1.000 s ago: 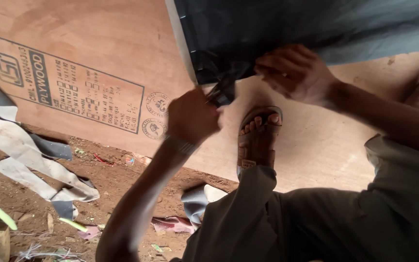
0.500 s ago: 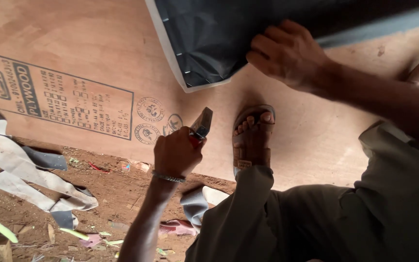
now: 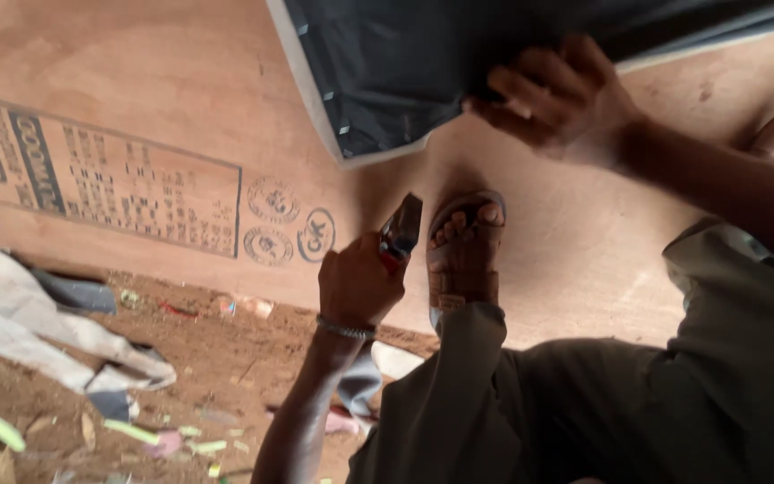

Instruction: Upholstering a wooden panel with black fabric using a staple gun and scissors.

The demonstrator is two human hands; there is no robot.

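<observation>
Plywood sheet (image 3: 181, 81) lies on the dirt ground under a dark fabric panel (image 3: 405, 72) at the far side, whose near edge the right hand (image 3: 557, 99) pinches, while the left hand (image 3: 356, 282), fist closed, grips a red-handled cutting tool (image 3: 399, 231) just left of the sandalled foot (image 3: 463, 251).

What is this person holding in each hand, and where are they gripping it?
The left hand grips a dark metal tool by its red handle; the right hand pinches the edge of a black sheet.
</observation>
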